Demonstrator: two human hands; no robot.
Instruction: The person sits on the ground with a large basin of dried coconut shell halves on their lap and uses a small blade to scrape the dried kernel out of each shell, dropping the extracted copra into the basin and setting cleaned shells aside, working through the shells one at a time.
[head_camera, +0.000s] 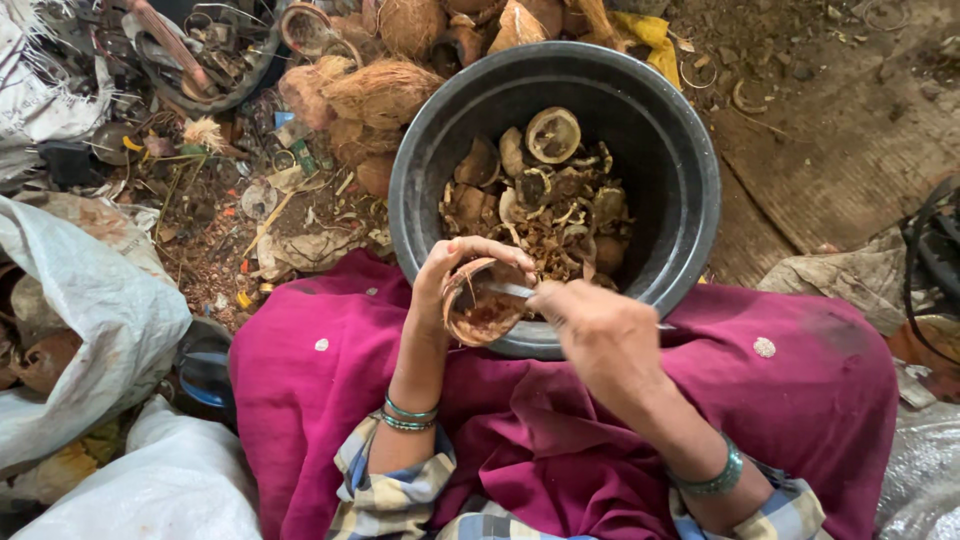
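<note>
A: What is hard to see?

B: The blade (510, 290). Only a short pale strip shows, crossing the mouth of the shell (483, 303); its handle is buried under the right hand (590, 325), and the tip is lost inside the shell. The near rim of the tub (690, 170) is hidden behind both hands.

A: How do the hands sit?

B: The left hand (455, 275) comes up from the lap, wrist bent, fingers (490, 250) curled over the shell's top edge and closed on it. The right hand comes in from the other side, back towards the camera, fingers folded tight on the blade's handle.

A: Where is the shell, and which way does it face?

B: Just at the tub's near rim, above the magenta cloth (330, 390). Its open side tilts up and towards the right hand. The blade lies roughly level, running from that hand into the shell.

A: And in the tub?

B: Shell pieces (545, 200) heaped on its floor. Husked coconuts (385, 90) lie beyond the tub's far left rim; white sacks (90, 300) sit well to its left, partly cut off.
</note>
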